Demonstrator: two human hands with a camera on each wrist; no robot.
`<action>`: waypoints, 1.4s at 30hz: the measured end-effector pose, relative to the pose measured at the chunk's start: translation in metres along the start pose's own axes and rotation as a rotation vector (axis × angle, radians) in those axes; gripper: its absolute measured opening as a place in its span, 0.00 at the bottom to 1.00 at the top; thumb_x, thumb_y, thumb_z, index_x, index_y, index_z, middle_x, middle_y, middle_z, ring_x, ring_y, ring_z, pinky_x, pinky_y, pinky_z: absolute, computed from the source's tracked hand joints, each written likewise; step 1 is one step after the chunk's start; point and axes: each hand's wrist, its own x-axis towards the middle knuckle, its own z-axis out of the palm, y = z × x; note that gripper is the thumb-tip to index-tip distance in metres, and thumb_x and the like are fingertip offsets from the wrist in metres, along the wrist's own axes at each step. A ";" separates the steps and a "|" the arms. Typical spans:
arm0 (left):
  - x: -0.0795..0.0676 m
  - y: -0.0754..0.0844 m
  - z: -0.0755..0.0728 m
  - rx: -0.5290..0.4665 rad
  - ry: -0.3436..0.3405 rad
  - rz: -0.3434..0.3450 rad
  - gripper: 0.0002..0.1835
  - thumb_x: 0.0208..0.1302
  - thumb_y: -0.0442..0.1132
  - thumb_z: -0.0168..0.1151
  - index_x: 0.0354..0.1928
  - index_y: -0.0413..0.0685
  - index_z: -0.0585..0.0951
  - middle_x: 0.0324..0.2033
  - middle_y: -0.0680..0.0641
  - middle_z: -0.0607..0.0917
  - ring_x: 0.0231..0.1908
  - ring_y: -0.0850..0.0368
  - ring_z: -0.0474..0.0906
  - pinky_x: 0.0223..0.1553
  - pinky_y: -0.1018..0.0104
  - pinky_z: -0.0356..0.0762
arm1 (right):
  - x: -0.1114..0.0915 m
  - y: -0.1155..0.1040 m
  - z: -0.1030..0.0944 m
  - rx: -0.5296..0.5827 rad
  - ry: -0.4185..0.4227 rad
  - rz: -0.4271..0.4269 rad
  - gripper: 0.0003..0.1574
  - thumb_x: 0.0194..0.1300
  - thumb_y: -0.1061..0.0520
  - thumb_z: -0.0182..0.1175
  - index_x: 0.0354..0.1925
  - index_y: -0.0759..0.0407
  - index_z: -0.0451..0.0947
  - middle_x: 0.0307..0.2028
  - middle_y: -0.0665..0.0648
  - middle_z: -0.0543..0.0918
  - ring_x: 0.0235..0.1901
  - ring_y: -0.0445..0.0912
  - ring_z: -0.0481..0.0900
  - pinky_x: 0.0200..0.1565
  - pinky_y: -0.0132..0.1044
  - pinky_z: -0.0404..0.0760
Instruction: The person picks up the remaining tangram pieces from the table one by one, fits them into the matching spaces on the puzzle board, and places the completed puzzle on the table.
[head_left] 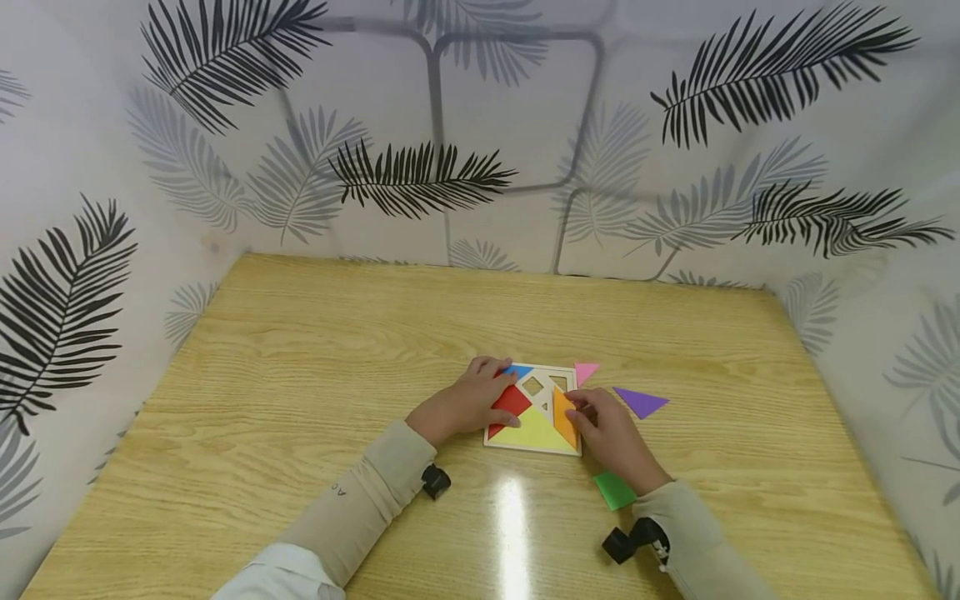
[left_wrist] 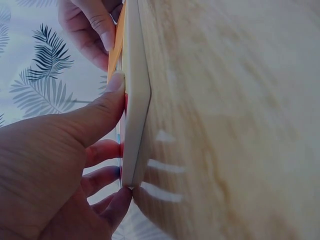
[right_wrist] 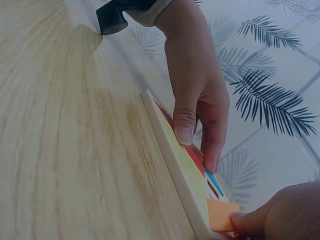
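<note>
A tangram board with a pale frame (head_left: 525, 449) lies on the table. In it are a yellow triangle (head_left: 534, 432), red (head_left: 513, 402) and a blue piece (head_left: 517, 369); several cut-out recesses show bare at the upper right. My left hand (head_left: 471, 398) rests over the board's left side, thumb on the yellow triangle and fingertips toward the red and blue. At the right side, my right hand (head_left: 613, 432) pinches an orange tangram piece (head_left: 562, 418) between thumb and fingers. In the left wrist view the orange piece (left_wrist: 116, 47) stands slightly tilted above the frame.
A pink triangle (head_left: 586, 372) lies by the board's upper right corner, and a purple triangle (head_left: 641, 402) farther right. Partly under the right wrist is a green piece (head_left: 615, 490). Leaf-patterned cloth (head_left: 510, 225) walls the wooden table's back and sides.
</note>
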 end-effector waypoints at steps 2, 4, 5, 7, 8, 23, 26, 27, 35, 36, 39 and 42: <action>0.000 0.000 0.000 -0.005 0.002 0.001 0.41 0.60 0.60 0.56 0.70 0.48 0.59 0.70 0.46 0.51 0.67 0.48 0.44 0.63 0.59 0.56 | 0.000 0.001 0.001 -0.004 -0.002 0.002 0.15 0.65 0.62 0.57 0.50 0.65 0.76 0.37 0.56 0.76 0.35 0.46 0.74 0.38 0.40 0.76; 0.000 0.000 0.000 -0.012 0.003 0.003 0.41 0.60 0.60 0.56 0.70 0.48 0.59 0.70 0.46 0.51 0.67 0.49 0.44 0.63 0.59 0.56 | 0.000 0.002 0.002 -0.006 -0.001 0.000 0.15 0.65 0.62 0.57 0.50 0.65 0.76 0.37 0.57 0.75 0.35 0.46 0.74 0.38 0.40 0.75; 0.000 0.000 0.000 -0.014 0.004 0.005 0.41 0.60 0.59 0.56 0.70 0.47 0.59 0.70 0.46 0.51 0.67 0.49 0.44 0.63 0.59 0.56 | 0.000 0.002 0.002 -0.007 0.001 -0.001 0.15 0.65 0.62 0.57 0.50 0.65 0.76 0.37 0.57 0.75 0.35 0.46 0.74 0.38 0.40 0.75; -0.001 0.000 0.000 -0.016 0.006 0.007 0.41 0.60 0.59 0.56 0.70 0.47 0.59 0.70 0.46 0.51 0.67 0.49 0.44 0.63 0.59 0.56 | -0.001 0.003 0.002 -0.005 0.006 -0.012 0.15 0.65 0.63 0.57 0.50 0.66 0.76 0.37 0.57 0.75 0.35 0.46 0.74 0.38 0.40 0.75; -0.001 0.000 0.000 -0.016 0.005 0.007 0.41 0.60 0.59 0.56 0.70 0.47 0.59 0.70 0.46 0.51 0.67 0.49 0.44 0.63 0.59 0.56 | -0.001 0.003 0.002 -0.007 0.008 -0.018 0.15 0.65 0.63 0.57 0.50 0.66 0.76 0.38 0.57 0.75 0.35 0.46 0.74 0.38 0.40 0.75; -0.003 0.001 -0.003 -0.036 0.010 0.020 0.40 0.61 0.58 0.57 0.70 0.45 0.60 0.70 0.45 0.51 0.67 0.47 0.45 0.63 0.57 0.55 | -0.001 0.001 0.003 -0.015 0.026 0.007 0.16 0.64 0.62 0.59 0.50 0.64 0.78 0.35 0.55 0.75 0.34 0.46 0.74 0.37 0.40 0.75; -0.003 0.001 -0.002 -0.027 0.012 0.020 0.40 0.61 0.58 0.57 0.70 0.46 0.60 0.70 0.44 0.51 0.67 0.47 0.45 0.63 0.57 0.55 | -0.001 0.002 0.004 -0.022 0.025 0.013 0.16 0.64 0.61 0.58 0.50 0.64 0.78 0.35 0.55 0.75 0.34 0.45 0.74 0.37 0.39 0.75; -0.002 0.001 -0.002 -0.026 0.011 0.019 0.40 0.61 0.58 0.57 0.70 0.46 0.60 0.70 0.44 0.51 0.67 0.47 0.45 0.63 0.57 0.55 | -0.002 0.003 0.004 -0.024 0.025 0.015 0.16 0.65 0.61 0.58 0.51 0.63 0.78 0.35 0.55 0.74 0.34 0.45 0.74 0.37 0.39 0.75; -0.003 0.001 -0.003 -0.043 0.008 0.026 0.40 0.61 0.57 0.57 0.70 0.45 0.60 0.70 0.44 0.51 0.67 0.47 0.45 0.63 0.57 0.56 | -0.005 0.004 0.006 -0.039 0.036 0.016 0.16 0.65 0.60 0.58 0.51 0.63 0.78 0.34 0.54 0.71 0.32 0.44 0.69 0.34 0.36 0.73; -0.003 0.001 -0.003 -0.046 0.008 0.025 0.40 0.61 0.57 0.57 0.70 0.45 0.60 0.70 0.44 0.51 0.67 0.47 0.45 0.63 0.57 0.56 | -0.005 0.004 0.006 -0.042 0.035 0.016 0.16 0.65 0.61 0.58 0.51 0.63 0.78 0.34 0.54 0.71 0.32 0.44 0.69 0.34 0.35 0.73; -0.004 0.002 -0.002 -0.054 0.010 0.024 0.40 0.61 0.57 0.57 0.70 0.45 0.60 0.70 0.44 0.52 0.66 0.48 0.44 0.63 0.57 0.56 | -0.005 0.004 0.006 -0.049 0.032 0.013 0.16 0.64 0.61 0.58 0.51 0.62 0.79 0.34 0.53 0.72 0.31 0.44 0.69 0.33 0.34 0.72; -0.003 0.002 -0.002 -0.050 0.009 0.020 0.40 0.61 0.57 0.57 0.70 0.45 0.60 0.70 0.45 0.52 0.66 0.48 0.45 0.63 0.58 0.56 | -0.005 0.004 0.006 -0.057 0.028 0.014 0.17 0.64 0.62 0.59 0.51 0.61 0.79 0.34 0.53 0.73 0.31 0.43 0.69 0.33 0.33 0.72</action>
